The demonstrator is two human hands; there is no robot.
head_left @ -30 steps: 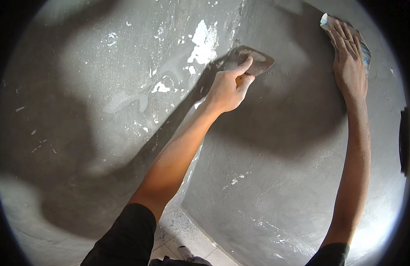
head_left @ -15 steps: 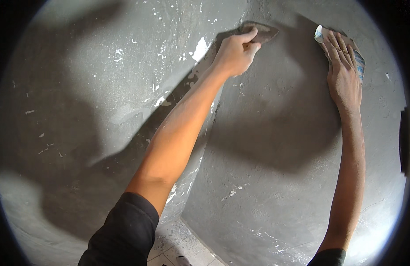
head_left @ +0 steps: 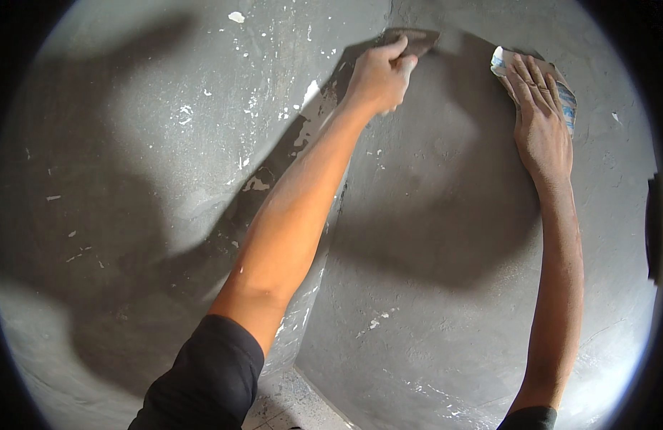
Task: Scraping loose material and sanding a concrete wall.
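Observation:
Near the top of the inside corner, my left hand (head_left: 380, 77) is closed around a flat, dark, wedge-shaped scraper (head_left: 420, 41). The thumb lies along its face, and the handle end is hidden in the fist. The scraper's blade is at the wall surface. Farther right, my right hand (head_left: 541, 107) lies with its fingers stretched over a sheet of sandpaper (head_left: 566, 107), pressing it against the right wall (head_left: 446, 229). White and blue printing shows on the sheet's curled edges; its underside faces the wall and is hidden.
The grey left wall (head_left: 131, 179) meets the right one in a corner line running down behind my left arm. White flecks (head_left: 185, 115) dot its surface. At the bottom is a speckled tile floor (head_left: 288, 401). A dark object (head_left: 654, 229) stands at the far right edge.
Against the wall marks, my left hand has moved up with the scraper. My right hand and the sandpaper have slid slightly down. The whole view has shifted a little.

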